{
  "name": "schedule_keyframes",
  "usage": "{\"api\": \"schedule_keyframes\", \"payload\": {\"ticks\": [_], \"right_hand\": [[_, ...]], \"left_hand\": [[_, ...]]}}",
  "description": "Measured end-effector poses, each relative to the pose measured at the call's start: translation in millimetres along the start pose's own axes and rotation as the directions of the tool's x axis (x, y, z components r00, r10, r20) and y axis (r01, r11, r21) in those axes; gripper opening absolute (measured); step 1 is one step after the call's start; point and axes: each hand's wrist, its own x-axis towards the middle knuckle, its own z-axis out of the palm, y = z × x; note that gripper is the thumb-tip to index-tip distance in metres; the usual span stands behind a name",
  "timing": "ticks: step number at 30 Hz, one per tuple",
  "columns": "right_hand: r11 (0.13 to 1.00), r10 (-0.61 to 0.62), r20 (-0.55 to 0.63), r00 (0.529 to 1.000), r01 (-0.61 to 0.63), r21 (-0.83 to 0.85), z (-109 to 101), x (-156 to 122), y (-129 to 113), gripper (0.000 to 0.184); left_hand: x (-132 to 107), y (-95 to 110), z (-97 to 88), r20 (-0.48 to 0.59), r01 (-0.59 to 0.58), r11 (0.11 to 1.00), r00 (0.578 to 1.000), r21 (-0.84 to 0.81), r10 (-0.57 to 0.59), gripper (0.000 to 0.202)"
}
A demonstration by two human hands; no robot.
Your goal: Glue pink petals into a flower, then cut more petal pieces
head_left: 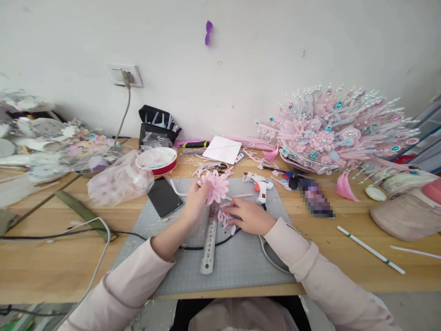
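Note:
My left hand is closed on a pink flower with many looped petals, held above the grey cutting mat. My right hand reaches in from the right with bent fingers slightly apart. Its fingertips are over a few loose pink petal loops on the mat; whether they touch one is hard to tell. Beneath the flower, a steel ruler lies lengthwise on the mat. Beyond my right hand rests a white glue gun.
A large pink beaded headdress stands at the back right. Near the mat lie a dark phone, a red-and-white tub and a pixelated screen. A black cable crosses the mat. Scissors lie among pink scraps.

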Motion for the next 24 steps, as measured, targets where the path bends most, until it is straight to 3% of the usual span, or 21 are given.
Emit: {"api": "schedule_keyframes", "payload": {"ticks": [9, 13, 16, 22, 24], "right_hand": [[0.968, 0.083, 0.003, 0.997, -0.082, 0.236, -1.5, 3.7, -1.2, 0.011], [0.933, 0.095, -0.065, 0.993, -0.066, 0.353, -6.2, 2.8, 5.0, 0.017], [0.938, 0.103, -0.09, 0.991, -0.067, 0.34, -9.5, 0.5, 6.5, 0.029], [0.9, 0.303, -0.034, 0.952, -0.274, 0.34, -17.9, -1.7, -1.4, 0.015], [0.872, 0.333, -0.045, 0.942, -0.289, 0.394, -18.9, -2.5, -0.4, 0.017]], "left_hand": [[-5.5, 2.0, 3.2, -0.007, 0.032, 0.999, 0.999, 0.014, -0.031, 0.015], [-6.0, 2.6, 4.0, 0.014, 0.033, 0.999, 0.999, -0.001, -0.033, 0.019], [-6.4, 2.0, 4.5, 0.032, 0.049, 0.999, 0.998, -0.006, -0.049, 0.02], [-8.4, -2.0, 5.0, 0.052, 0.077, 0.997, 0.996, -0.006, -0.076, 0.019], [-9.9, -2.2, 5.6, 0.075, 0.097, 0.995, 0.993, -0.02, -0.096, 0.021]]}}
